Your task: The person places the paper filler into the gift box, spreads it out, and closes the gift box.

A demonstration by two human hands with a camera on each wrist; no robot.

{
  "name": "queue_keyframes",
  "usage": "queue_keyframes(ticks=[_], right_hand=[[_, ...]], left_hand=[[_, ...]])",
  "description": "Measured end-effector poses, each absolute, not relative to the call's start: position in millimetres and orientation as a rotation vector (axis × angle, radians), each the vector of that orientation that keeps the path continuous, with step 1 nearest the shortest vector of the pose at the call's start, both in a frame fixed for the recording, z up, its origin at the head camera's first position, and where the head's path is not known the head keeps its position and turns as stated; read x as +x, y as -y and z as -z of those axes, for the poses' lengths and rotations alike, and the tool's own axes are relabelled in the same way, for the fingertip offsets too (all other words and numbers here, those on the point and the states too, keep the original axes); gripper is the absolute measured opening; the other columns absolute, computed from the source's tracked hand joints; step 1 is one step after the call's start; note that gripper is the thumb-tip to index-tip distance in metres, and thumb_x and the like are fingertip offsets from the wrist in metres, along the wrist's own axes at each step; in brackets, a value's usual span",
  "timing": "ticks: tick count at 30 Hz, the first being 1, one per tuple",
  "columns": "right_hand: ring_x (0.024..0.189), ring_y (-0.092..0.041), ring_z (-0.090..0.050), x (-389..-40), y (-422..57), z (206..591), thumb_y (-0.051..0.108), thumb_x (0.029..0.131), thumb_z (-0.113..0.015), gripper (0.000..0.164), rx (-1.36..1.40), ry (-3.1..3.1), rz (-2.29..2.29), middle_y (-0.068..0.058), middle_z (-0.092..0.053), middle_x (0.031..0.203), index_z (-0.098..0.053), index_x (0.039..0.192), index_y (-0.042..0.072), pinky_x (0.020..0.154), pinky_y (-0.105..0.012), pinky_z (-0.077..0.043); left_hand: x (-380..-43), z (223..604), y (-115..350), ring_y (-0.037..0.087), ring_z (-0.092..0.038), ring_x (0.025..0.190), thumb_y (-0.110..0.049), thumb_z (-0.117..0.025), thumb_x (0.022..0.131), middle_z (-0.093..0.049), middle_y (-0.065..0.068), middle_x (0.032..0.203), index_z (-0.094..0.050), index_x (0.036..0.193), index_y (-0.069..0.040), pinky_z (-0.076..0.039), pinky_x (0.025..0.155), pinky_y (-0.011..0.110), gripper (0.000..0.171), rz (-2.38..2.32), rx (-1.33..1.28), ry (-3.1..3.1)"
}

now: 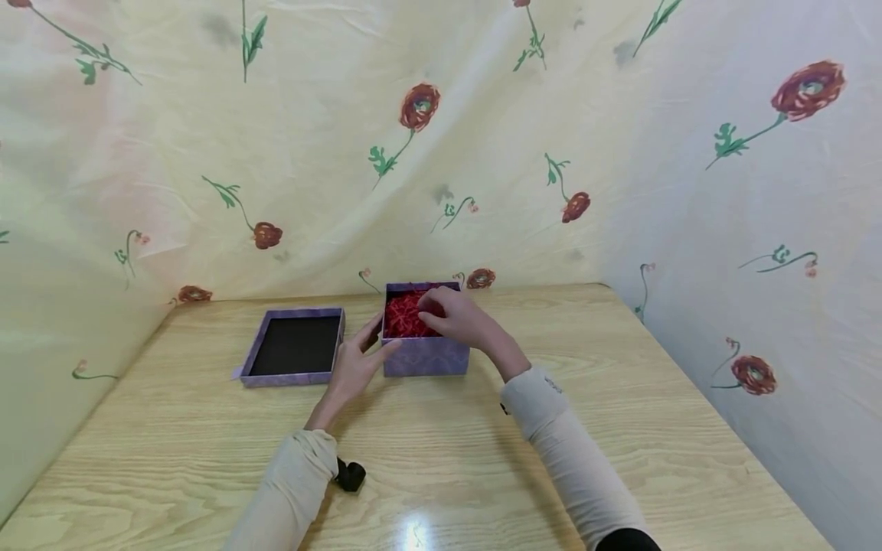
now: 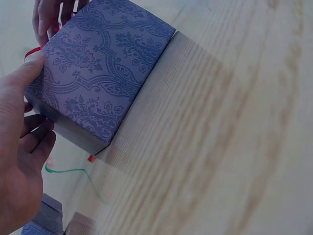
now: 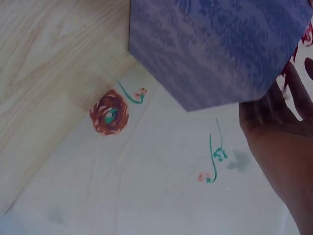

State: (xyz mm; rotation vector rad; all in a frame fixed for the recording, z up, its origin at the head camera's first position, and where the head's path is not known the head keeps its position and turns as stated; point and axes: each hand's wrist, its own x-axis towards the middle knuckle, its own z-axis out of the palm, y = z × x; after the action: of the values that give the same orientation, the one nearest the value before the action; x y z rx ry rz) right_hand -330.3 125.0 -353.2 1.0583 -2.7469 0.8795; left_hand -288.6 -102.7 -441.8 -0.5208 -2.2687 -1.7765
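"Head view first: what is seen around the purple box [image 1: 426, 357]?"

"It is set at the far side of the wooden table [image 1: 427, 428], near the flowered cloth [image 1: 331, 130] that is hung behind. A shallow purple lid [image 1: 296, 346], its black inside turned upward, is laid to the left, and the left hand [image 1: 357, 366] is placed between the two."

"Is anything blocked from sight?"

"Yes; the right part of the red shredded filler [image 1: 403, 315] inside the box is covered by the right hand [image 1: 460, 315]."

"And the grip?"

"The box's near left corner is held by the left hand, with the thumb rested on the front wall and the fingers set along the side. The right hand's fingers are bent down over the filler; whether any strands are pinched cannot be told, since the fingertips are poorly shown."
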Motion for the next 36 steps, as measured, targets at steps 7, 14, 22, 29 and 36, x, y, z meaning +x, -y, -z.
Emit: queue_keyframes(ticks=[7, 14, 22, 29, 36], right_hand=[[0.116, -0.03, -0.063, -336, -107, 359, 0.013, 0.103, -0.063, 0.028, 1.072, 2.865, -0.753, -0.016, -0.068, 0.124, -0.068, 0.127, -0.002, 0.099, -0.044, -0.052], [0.108, -0.025, -0.067, -342, -102, 360, 0.008, 0.102, -0.062, 0.027, 0.967, 3.007, -0.696, -0.014, -0.07, 0.123, -0.07, 0.127, -0.001, 0.095, -0.041, -0.054], [0.085, -0.018, -0.057, -348, -97, 358, 0.004, 0.101, -0.06, 0.022, 0.986, 3.082, -0.577, -0.007, -0.071, 0.105, -0.075, 0.117, 0.002, 0.079, -0.032, -0.049], [0.078, -0.018, -0.055, -351, -98, 354, 0.007, 0.105, -0.054, 0.029, 1.014, 3.136, -0.558, -0.01, -0.07, 0.103, -0.072, 0.127, 0.001, 0.077, -0.031, -0.047], [0.119, -0.029, -0.06, -350, -106, 346, 0.02, 0.112, -0.037, 0.042, 0.976, 3.181, -0.694, -0.018, -0.064, 0.132, -0.066, 0.137, 0.0, 0.105, -0.041, -0.046]], left_hand=[[-280, 430, 101, 0.043, -0.045, 0.14, -0.012, -0.07, 0.101, -0.041, 0.022, 0.158, -0.042, 0.156, 0.001, -0.038, 0.112, 0.059, 0.064, 1.788, -0.521, 2.257], [-271, 420, 100, 0.044, -0.045, 0.14, -0.009, -0.069, 0.101, -0.04, 0.025, 0.157, -0.04, 0.156, 0.006, -0.039, 0.111, 0.06, 0.063, 1.781, -0.532, 2.274], [-271, 417, 100, 0.044, -0.046, 0.139, -0.009, -0.071, 0.099, -0.043, 0.025, 0.155, -0.043, 0.155, 0.005, -0.039, 0.11, 0.062, 0.063, 1.806, -0.511, 2.253], [-271, 418, 102, 0.045, -0.045, 0.14, -0.009, -0.07, 0.1, -0.042, 0.027, 0.155, -0.041, 0.155, 0.005, -0.038, 0.111, 0.062, 0.063, 1.812, -0.541, 2.25], [-268, 413, 102, 0.044, -0.046, 0.139, -0.01, -0.07, 0.101, -0.043, 0.027, 0.154, -0.041, 0.155, 0.005, -0.04, 0.11, 0.061, 0.063, 1.778, -0.533, 2.292]])
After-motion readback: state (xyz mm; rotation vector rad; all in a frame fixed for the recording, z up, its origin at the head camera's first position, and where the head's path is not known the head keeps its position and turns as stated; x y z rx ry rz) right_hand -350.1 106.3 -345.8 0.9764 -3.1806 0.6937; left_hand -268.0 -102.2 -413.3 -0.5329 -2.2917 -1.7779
